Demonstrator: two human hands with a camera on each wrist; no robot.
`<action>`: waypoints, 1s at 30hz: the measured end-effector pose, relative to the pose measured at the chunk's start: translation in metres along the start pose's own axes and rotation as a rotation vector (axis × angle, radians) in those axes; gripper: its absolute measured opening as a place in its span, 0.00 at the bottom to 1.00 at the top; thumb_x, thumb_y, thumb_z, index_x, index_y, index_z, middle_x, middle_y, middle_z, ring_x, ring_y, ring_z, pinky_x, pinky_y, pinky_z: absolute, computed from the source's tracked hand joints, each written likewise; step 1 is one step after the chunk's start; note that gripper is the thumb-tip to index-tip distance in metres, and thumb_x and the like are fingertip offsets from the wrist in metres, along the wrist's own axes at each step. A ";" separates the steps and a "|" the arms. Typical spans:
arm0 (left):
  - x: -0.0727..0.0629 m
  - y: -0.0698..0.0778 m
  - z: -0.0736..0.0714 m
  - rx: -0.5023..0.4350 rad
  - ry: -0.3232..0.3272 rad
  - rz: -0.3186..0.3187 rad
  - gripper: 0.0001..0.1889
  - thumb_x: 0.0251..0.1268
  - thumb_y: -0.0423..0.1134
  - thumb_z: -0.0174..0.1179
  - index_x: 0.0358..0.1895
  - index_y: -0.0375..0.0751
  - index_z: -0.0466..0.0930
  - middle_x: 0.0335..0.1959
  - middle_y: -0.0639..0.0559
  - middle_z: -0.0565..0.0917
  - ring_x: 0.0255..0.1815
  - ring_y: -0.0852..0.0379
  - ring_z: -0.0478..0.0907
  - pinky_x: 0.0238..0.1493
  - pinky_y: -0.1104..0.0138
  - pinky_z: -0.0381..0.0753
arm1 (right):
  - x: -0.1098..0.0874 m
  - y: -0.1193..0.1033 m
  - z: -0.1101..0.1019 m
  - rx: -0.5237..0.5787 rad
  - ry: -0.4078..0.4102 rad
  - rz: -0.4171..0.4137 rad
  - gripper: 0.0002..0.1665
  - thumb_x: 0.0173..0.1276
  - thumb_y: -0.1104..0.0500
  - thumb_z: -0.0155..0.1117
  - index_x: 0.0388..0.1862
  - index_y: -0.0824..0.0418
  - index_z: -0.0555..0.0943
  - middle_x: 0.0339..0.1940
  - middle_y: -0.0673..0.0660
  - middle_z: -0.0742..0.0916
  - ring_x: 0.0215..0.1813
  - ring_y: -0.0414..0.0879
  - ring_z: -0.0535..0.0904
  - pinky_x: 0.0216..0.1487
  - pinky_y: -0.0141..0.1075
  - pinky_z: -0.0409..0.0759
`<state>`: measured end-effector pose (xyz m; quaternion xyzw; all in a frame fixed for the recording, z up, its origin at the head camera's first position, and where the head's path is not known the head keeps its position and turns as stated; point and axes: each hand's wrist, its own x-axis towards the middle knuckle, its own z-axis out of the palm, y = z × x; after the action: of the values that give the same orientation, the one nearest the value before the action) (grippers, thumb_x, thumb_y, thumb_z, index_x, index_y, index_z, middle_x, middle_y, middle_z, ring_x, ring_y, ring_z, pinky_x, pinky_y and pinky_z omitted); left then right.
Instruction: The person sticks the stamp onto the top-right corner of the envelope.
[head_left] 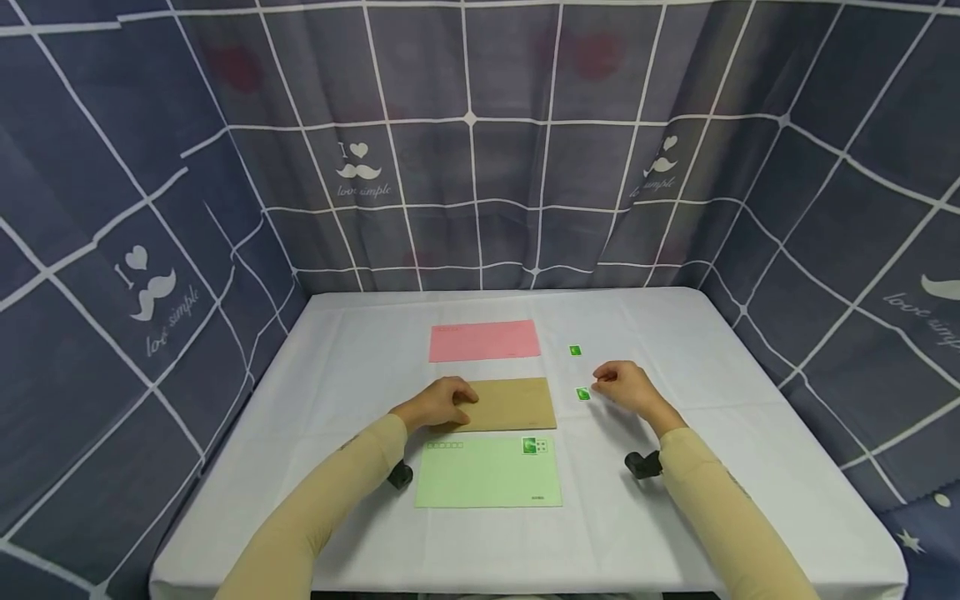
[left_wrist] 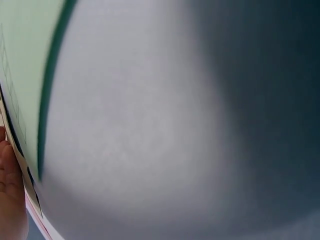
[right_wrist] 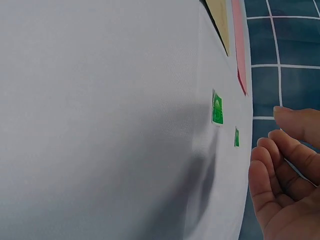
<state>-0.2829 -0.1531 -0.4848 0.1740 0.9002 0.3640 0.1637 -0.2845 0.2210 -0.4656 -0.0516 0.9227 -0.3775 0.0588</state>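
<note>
My left hand (head_left: 442, 402) rests on the left end of a brown envelope (head_left: 513, 403), fingers and thumb spread over its edge. In the left wrist view only part of this hand (left_wrist: 11, 185) shows, at the left border. My right hand (head_left: 626, 387) hovers just right of a small green stamp (head_left: 583, 394), which lies on the table. Its fingers (right_wrist: 272, 155) are loosely bent, with the thumb apart from them and nothing held between. Farther back lies a second green stamp (head_left: 575, 351).
Nearest me is a light green envelope (head_left: 480, 479) with a green stamp (head_left: 529, 446) at its upper right. A pink envelope (head_left: 483, 341) lies behind the brown one. Under them is a white-covered table (head_left: 360, 350), enclosed by dark grid-patterned curtains (head_left: 420, 167).
</note>
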 end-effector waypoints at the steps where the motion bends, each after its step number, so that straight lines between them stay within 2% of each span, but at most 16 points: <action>1: -0.001 0.000 0.000 0.000 0.003 0.000 0.18 0.56 0.32 0.73 0.51 0.43 0.84 0.52 0.53 0.81 0.55 0.55 0.76 0.64 0.57 0.75 | 0.002 0.000 0.001 0.001 -0.005 0.010 0.18 0.70 0.62 0.64 0.54 0.71 0.81 0.45 0.63 0.87 0.45 0.50 0.80 0.44 0.38 0.78; 11: -0.004 0.002 0.001 0.008 0.005 0.014 0.17 0.54 0.32 0.75 0.49 0.42 0.85 0.51 0.52 0.82 0.55 0.53 0.76 0.65 0.56 0.74 | 0.014 0.004 0.006 -0.023 -0.069 0.051 0.17 0.69 0.61 0.65 0.52 0.71 0.81 0.44 0.63 0.86 0.41 0.48 0.78 0.40 0.36 0.78; 18: -0.003 0.002 0.002 0.019 0.004 0.026 0.17 0.55 0.33 0.75 0.49 0.42 0.84 0.49 0.52 0.83 0.52 0.55 0.77 0.63 0.57 0.75 | 0.020 0.005 0.013 -0.032 -0.062 0.081 0.14 0.67 0.62 0.67 0.48 0.69 0.83 0.42 0.61 0.86 0.41 0.48 0.79 0.41 0.36 0.77; 24: -0.001 0.003 0.003 0.020 0.005 0.021 0.16 0.55 0.33 0.74 0.47 0.42 0.84 0.48 0.53 0.83 0.51 0.57 0.77 0.61 0.59 0.76 | 0.024 0.006 0.016 -0.049 -0.040 0.050 0.12 0.65 0.63 0.67 0.45 0.70 0.83 0.38 0.61 0.86 0.38 0.48 0.79 0.39 0.35 0.75; 30: -0.002 0.002 0.002 0.024 0.005 0.009 0.16 0.55 0.33 0.75 0.47 0.42 0.84 0.47 0.53 0.83 0.49 0.57 0.76 0.60 0.59 0.76 | 0.024 0.005 0.018 -0.045 -0.050 0.038 0.12 0.65 0.63 0.67 0.43 0.69 0.83 0.36 0.60 0.86 0.38 0.47 0.78 0.39 0.35 0.75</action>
<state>-0.2798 -0.1508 -0.4844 0.1792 0.9040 0.3545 0.1579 -0.3060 0.2088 -0.4834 -0.0448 0.9301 -0.3539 0.0880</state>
